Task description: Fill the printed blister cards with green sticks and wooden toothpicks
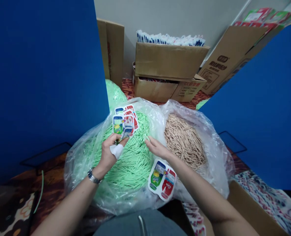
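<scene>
Cardboard boxes (170, 62) stand by the grey wall (120, 13); down in the head view my left hand (111, 150) clamps fanned printed cards (117, 124) over the bagged green sticks (127, 173), my right hand (157, 148) pinching one green piece (146, 137) above them.

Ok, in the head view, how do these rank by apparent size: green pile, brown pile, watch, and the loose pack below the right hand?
Largest to smallest:
1. Green pile, though partly covered by the left hand
2. Brown pile
3. Loose pack
4. Watch
</scene>
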Tool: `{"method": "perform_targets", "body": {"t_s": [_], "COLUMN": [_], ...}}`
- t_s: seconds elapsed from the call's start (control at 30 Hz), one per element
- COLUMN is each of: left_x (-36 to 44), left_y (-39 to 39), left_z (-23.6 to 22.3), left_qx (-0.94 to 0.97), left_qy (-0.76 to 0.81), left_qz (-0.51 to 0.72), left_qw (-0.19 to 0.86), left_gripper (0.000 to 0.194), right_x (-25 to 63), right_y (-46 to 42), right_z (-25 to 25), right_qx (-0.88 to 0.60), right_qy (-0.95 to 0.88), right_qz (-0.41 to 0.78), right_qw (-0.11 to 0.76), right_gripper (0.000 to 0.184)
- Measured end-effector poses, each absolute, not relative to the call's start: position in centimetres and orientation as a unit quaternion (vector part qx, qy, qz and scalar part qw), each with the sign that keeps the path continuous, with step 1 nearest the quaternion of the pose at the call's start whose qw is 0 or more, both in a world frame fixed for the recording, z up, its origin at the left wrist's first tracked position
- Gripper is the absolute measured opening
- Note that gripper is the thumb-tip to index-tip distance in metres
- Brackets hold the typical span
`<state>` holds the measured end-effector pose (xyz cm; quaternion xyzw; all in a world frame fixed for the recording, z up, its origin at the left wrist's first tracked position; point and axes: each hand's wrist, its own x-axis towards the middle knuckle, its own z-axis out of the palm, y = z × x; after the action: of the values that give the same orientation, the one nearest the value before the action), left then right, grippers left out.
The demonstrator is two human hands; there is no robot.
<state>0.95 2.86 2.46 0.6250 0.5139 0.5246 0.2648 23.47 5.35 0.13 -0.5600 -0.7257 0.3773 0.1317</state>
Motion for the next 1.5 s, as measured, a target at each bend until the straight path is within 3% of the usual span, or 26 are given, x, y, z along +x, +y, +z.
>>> {"method": "perform_targets", "body": {"t_s": [0.2, 0.3, 0.4, 0.73, 0.93, 1.23, 1.5], "left_x": [0.1, -0.1, -0.5, -0.3, -0.1, -0.3, 0.1], "left_y": [2.2, 2.0, 1.9, 1.6, 1.2, 1.3, 1.4], "left_z": [1.8, 1.7, 1.7, 1.8, 1.9, 2.2, 1.6], "left_qx": [0.579, 0.567, 0.554, 0.542, 0.565, 0.554, 0.574], "left_qy": [0.517, 0.519, 0.530, 0.534, 0.521, 0.522, 0.507], "left_qz": [0.549, 0.558, 0.561, 0.562, 0.556, 0.562, 0.551], "left_qw": [0.311, 0.313, 0.312, 0.325, 0.315, 0.326, 0.332], "left_gripper": [0.025, 0.026, 0.030, 0.023, 0.021, 0.022, 0.021], "right_x": [23.5, 22.3, 22.3, 19.5, 15.8, 21.2, 24.5], "right_y": [4.5, 3.3, 3.1, 4.4, 4.7, 5.5, 2.6], "right_z": [-1.2, -2.3, -2.7, -1.6, -3.0, -0.6, -3.2], "right_qx": [-0.561, -0.571, -0.576, -0.530, -0.519, -0.481, -0.360], "right_qy": [-0.800, -0.792, -0.787, -0.826, -0.838, -0.857, -0.913], "right_qz": [0.199, 0.173, 0.170, 0.180, 0.145, 0.169, 0.071], "right_qw": [-0.080, -0.133, -0.142, -0.071, -0.087, -0.072, -0.178], "right_gripper": [0.027, 0.026, 0.018, 0.023, 0.020, 0.021, 0.014]}}
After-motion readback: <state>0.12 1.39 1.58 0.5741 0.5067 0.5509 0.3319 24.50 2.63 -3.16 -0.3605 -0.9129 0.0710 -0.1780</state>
